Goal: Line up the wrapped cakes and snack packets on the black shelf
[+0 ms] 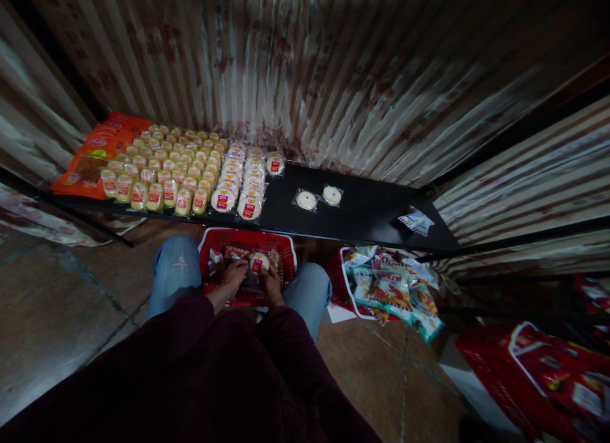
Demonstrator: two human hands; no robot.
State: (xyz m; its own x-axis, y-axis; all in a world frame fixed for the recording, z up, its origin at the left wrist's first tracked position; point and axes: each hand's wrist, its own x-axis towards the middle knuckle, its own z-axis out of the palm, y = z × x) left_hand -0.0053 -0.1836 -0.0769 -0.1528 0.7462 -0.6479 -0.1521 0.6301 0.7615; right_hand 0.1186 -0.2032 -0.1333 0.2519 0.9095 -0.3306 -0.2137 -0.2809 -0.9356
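Observation:
Between my knees stands a red basket [290, 257] with small wrapped packets in it, and both hands are inside its opening. My right hand [272, 284] is closed on a round white wrapped cracker [258, 263] with a red label. To the left of that cracker is my left hand [235, 272], fingers bent over the packets; whether it grips one is too small to tell. On the black shelf [343, 224] above the basket lie rows of white wrapped crackers [231, 176] beside rows of yellow wrapped cakes [164, 170].
An orange bag [90, 157] lies at the shelf's left end. Two white wrapped crackers [307, 200] and a small blue-white packet [416, 221] lie farther right. A second red basket [340, 284] overflows with snack bags. Red boxes [490, 360] stand at lower right; striped curtain hangs behind.

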